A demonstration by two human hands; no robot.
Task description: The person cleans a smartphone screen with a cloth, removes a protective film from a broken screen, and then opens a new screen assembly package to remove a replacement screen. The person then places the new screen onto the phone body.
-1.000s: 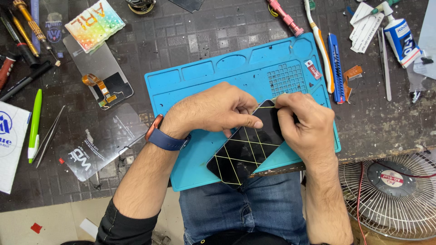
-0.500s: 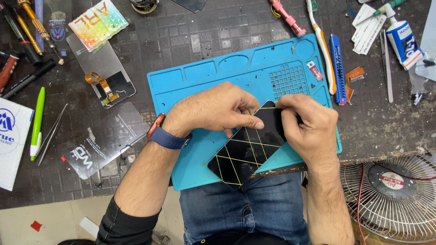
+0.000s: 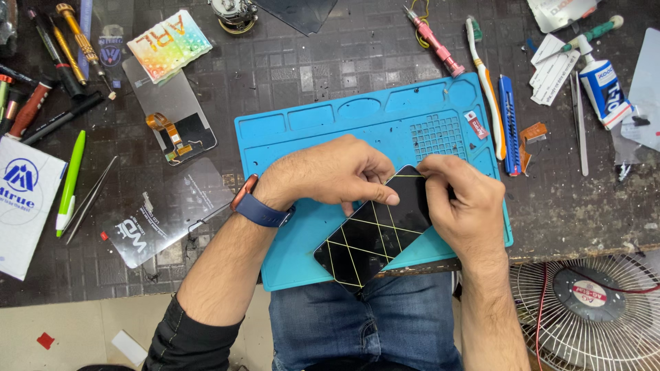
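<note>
A black phone [image 3: 375, 237] with thin yellow lines criss-crossing its glass lies slanted on a blue work mat [image 3: 309, 137], its lower corner past the mat's front edge. My left hand [image 3: 330, 172] rests on the phone's upper left side, fingertips pressing the glass. My right hand [image 3: 460, 203] grips the phone's upper right end, fingers curled over the edge. A blue watch band [image 3: 261, 209] is on my left wrist.
A detached screen with orange flex cable [image 3: 175, 124], a clear film sheet [image 3: 161, 220] and tweezers [image 3: 89, 199] lie left of the mat. Toothbrush [image 3: 488, 89], blue cutter [image 3: 509, 124] and glue tube [image 3: 601, 82] sit to the right. A fan [image 3: 591, 309] stands at lower right.
Both hands have stayed on the phone's upper end; only the fingertips have shifted a little.
</note>
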